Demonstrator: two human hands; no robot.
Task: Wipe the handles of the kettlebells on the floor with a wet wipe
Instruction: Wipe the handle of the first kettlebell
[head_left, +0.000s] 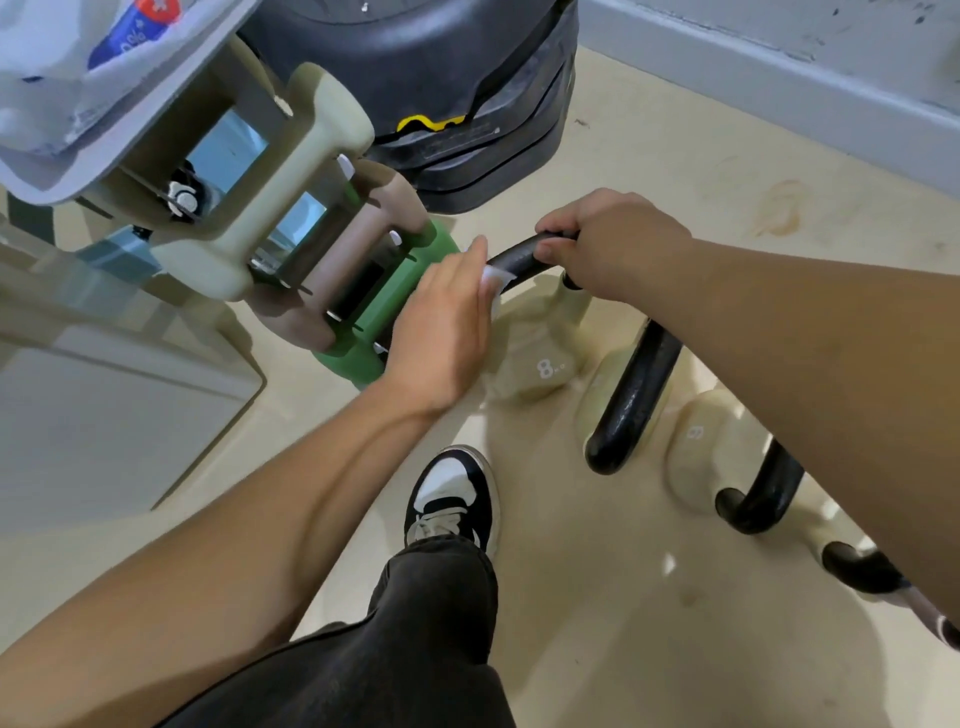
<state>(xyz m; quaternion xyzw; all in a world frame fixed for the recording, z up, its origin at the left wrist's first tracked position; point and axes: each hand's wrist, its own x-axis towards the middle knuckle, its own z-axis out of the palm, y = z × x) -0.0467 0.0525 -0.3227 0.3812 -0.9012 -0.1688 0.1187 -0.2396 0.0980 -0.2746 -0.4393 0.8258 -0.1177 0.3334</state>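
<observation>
Head view: cream 8 kg kettlebell (540, 358) on the beige floor (649, 597), black curved metal handle (524, 254) being wiped.
Right hand (608, 244) is closed around the handle's far end, steadying it; left hand (441, 327) pinches a white wet wipe (493, 278) against the near end. Kettlebell looks heavy and rigid, wipe soft and limp; the bar may be slick when wet. Handle arches up, long axis left-right.

Left hand (441, 332) palm-down, fingers (475, 254) curled closed, right hand (613, 241) fisted, both forearms extended forward
</observation>
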